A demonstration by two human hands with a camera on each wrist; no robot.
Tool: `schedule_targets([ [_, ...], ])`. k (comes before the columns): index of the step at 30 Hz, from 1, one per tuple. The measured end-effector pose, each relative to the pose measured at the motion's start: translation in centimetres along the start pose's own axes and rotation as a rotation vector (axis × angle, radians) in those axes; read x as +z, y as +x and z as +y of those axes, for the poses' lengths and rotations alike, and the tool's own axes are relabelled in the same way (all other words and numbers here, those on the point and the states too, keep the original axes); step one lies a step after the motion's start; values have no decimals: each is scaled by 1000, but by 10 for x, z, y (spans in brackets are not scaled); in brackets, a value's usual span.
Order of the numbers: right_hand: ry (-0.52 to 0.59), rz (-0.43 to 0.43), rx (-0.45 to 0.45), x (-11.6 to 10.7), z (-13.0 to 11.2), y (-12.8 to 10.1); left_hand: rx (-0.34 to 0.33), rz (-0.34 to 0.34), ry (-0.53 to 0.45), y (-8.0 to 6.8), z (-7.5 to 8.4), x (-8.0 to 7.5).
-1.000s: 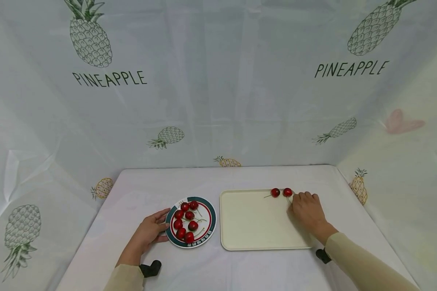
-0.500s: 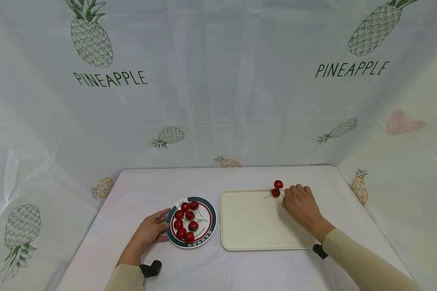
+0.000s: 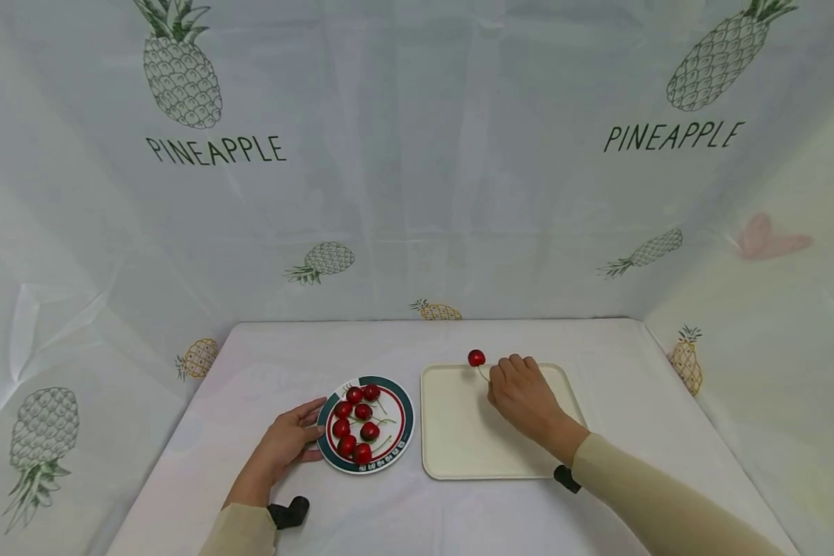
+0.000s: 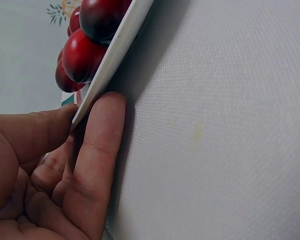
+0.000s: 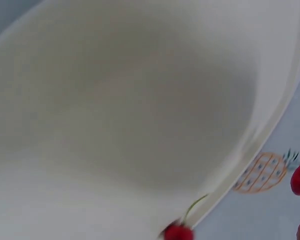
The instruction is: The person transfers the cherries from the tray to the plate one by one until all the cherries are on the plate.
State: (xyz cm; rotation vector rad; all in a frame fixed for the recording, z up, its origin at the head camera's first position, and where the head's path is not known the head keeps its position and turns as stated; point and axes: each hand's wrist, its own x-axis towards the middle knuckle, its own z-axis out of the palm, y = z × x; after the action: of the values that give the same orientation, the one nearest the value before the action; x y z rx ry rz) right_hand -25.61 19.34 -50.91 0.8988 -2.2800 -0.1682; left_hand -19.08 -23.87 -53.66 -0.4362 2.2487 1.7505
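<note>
My left hand point(image 3: 292, 434) pinches the near-left rim of a round plate point(image 3: 407, 413) with a teal band. In the left wrist view the thumb lies on the rim, one finger under it, and the plate's edge point(image 4: 121, 50) stands tilted. Several red cherries point(image 3: 364, 411) with stems lie on the plate. My right hand point(image 3: 528, 398) holds a cherry point(image 3: 476, 357) by its stem above the far edge of a cream tray point(image 3: 452, 455). Another cherry point(image 5: 178, 232) lies in the tray in the right wrist view; the right hand hides it in the head view.
Plate and tray stand side by side on a table with a white cloth point(image 3: 306, 347), a narrow gap between them. A pineapple-print sheet point(image 3: 424, 193) hangs behind the table and along both sides.
My right hand has lifted a cherry by its stem from the tray's far right corner and moved it left over the tray. The left hand and plate have stayed put.
</note>
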Motion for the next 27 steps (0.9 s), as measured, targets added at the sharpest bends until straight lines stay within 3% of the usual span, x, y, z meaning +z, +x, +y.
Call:
schedule_targets([
  [6, 35, -109, -34, 3, -37, 23, 2, 5, 2, 1, -1, 1],
  [16, 49, -155, -139, 6, -96, 54, 3, 7, 7, 0, -2, 2],
  [20, 25, -182, -185, 10, -111, 60, 1, 6, 10, 0, -1, 1],
  [27, -6, -259, -179, 17, -125, 67, -4, 5, 13, -1, 1, 0],
])
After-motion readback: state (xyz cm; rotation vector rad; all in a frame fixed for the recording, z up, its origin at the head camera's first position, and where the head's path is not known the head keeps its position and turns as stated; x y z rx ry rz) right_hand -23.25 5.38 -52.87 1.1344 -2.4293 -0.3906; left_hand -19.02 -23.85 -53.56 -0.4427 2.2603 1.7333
